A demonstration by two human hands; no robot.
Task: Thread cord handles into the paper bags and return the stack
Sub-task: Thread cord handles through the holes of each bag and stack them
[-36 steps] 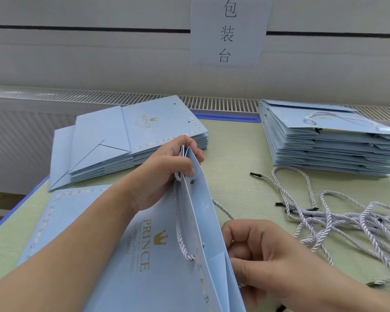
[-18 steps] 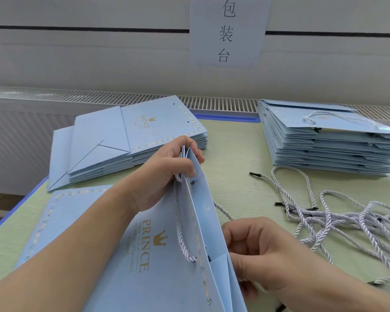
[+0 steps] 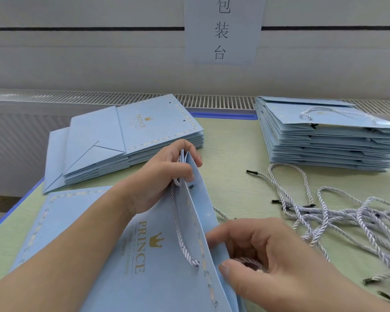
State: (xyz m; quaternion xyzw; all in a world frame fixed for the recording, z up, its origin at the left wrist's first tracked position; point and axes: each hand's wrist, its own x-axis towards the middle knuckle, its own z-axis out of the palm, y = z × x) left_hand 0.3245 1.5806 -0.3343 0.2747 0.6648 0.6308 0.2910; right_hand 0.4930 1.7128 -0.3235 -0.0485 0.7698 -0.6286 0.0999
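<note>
Nearest the camera, the right hand is working at the lower edge of the bag, thumb and fingers curled and pinching a cord end against the inner panel; whether that end is already passing through a hole cannot be told, as the hand is covering it. One cord handle is already hanging on the bag's near face, both ends seated, so the first side appears to be done and the second side is judged to be in progress. The left hand is gripping the bag's upper corner, fingers curled round the paper edges, holding the mouth open and the bag tilted up off the table. A second bag is lying flat beneath, no handle showing. To the right, loose cords are lying in a tangle, well apart from the bag, indicating more work remaining. Farther back on the left, an unthreaded stack is waiting, holes showing empty on the top piece. Far right, a finished stack is sitting with a cord visible on top. Returning the stack is not yet done.
</note>
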